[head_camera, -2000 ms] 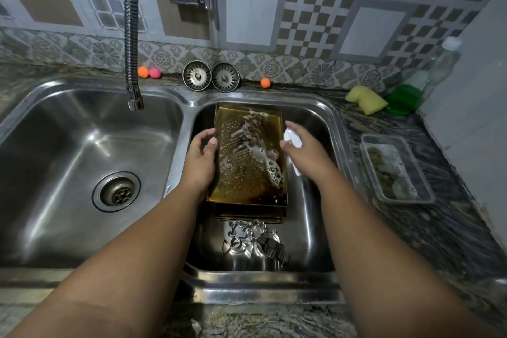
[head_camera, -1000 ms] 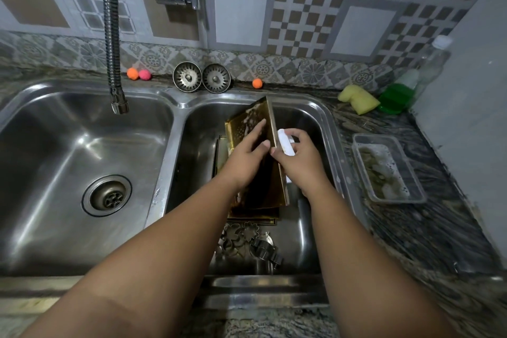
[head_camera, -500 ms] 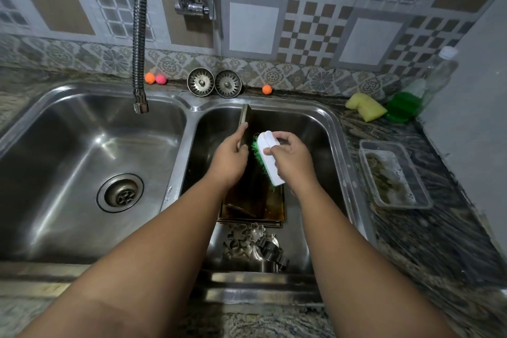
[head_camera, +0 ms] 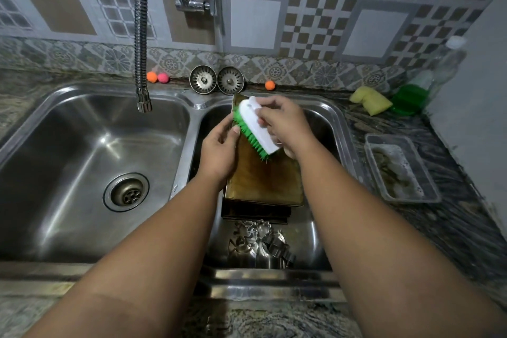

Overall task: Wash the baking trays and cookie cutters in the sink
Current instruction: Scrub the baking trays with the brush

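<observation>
A golden-brown baking tray [head_camera: 263,181] leans in the right sink basin [head_camera: 333,129], its underside facing me. My left hand [head_camera: 219,149] grips its left edge. My right hand [head_camera: 284,125] holds a white scrub brush with green bristles [head_camera: 255,125], bristles against the tray's upper part. More trays [head_camera: 255,212] lie stacked beneath it. Several metal cookie cutters [head_camera: 260,241] sit at the basin's near end.
The left basin [head_camera: 82,162] has a drain, with the flexible faucet hose [head_camera: 141,35] hanging above it. Two strainers [head_camera: 216,79] and small orange and pink balls stand on the back ledge. A yellow sponge [head_camera: 370,99], green soap bottle [head_camera: 410,99] and clear plastic container [head_camera: 400,169] sit at right.
The soapy tray was turned over from face-up to underside-up by my left hand. My right hand raised the brush and set its bristles on the tray's back.
</observation>
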